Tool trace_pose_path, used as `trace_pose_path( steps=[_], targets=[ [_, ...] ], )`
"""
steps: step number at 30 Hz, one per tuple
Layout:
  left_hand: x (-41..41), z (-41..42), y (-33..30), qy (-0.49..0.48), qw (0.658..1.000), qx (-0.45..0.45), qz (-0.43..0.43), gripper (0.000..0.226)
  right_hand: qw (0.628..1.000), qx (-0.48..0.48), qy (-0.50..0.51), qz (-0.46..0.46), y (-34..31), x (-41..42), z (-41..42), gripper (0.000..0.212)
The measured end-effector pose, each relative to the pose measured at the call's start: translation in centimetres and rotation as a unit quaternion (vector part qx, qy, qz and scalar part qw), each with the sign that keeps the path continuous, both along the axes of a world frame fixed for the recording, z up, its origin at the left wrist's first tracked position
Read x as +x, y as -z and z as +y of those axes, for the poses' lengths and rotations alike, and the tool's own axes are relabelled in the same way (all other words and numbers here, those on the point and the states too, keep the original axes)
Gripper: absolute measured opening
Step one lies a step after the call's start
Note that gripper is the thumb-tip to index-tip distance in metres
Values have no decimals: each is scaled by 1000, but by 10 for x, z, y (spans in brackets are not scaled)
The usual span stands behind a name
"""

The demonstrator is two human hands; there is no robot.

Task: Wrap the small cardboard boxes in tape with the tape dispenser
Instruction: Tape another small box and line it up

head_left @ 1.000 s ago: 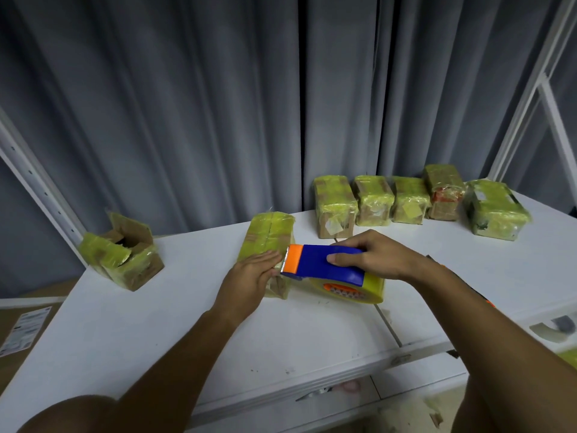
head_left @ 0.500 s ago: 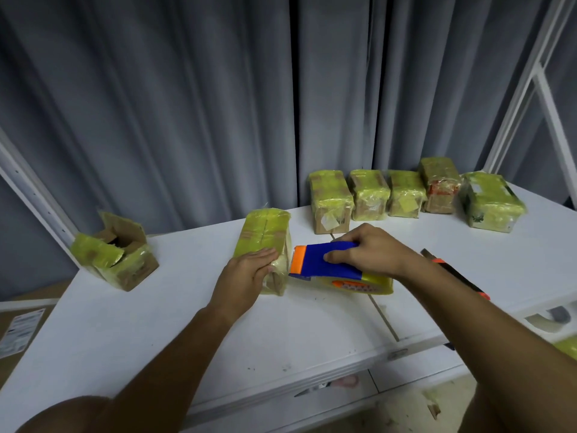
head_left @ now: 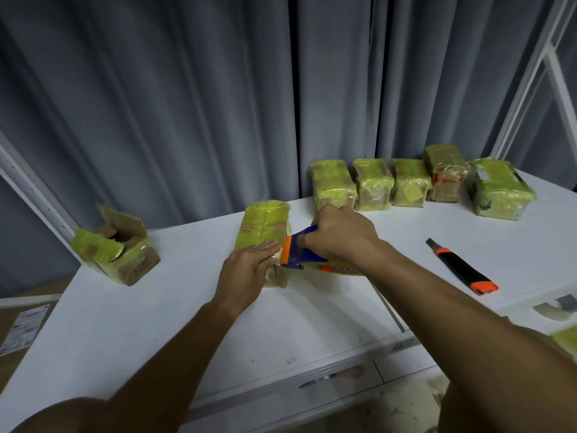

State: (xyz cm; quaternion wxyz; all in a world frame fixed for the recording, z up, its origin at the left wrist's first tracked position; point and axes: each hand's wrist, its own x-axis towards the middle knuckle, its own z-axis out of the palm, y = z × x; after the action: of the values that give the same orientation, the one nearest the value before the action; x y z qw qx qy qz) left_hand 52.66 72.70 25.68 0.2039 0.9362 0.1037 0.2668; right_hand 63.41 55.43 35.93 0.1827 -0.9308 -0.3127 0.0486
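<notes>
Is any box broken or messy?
Yes. The box at the far left of the table has its cardboard flaps standing open and its yellow tape torn loose, while the five boxes along the curtain are all wrapped shut.

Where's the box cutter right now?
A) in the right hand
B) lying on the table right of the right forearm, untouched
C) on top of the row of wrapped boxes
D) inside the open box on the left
B: the box cutter lies flat on the white table, apart from both hands; the right hand grips the tape dispenser instead.
</notes>
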Motion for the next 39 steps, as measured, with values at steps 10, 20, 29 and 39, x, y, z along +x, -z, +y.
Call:
trace_pose_path(
  steps=[10, 20, 29, 39],
  targets=[
    [-3, -4, -5, 13, 999, -40, -9, 28, 997, -52, 54, 14, 30, 20, -4, 28],
    [6, -1, -2, -12, 996, -90, -23, 28, 998, 20, 51, 26, 33, 26, -1, 30],
    [20, -11, 7, -75, 994, -77, -2, 17, 996, 71, 34, 36, 38, 19, -2, 35],
    [1, 9, -14, -51, 993, -83, 62, 36, 994, 83, -47, 60, 17, 33, -23, 31]
  ],
)
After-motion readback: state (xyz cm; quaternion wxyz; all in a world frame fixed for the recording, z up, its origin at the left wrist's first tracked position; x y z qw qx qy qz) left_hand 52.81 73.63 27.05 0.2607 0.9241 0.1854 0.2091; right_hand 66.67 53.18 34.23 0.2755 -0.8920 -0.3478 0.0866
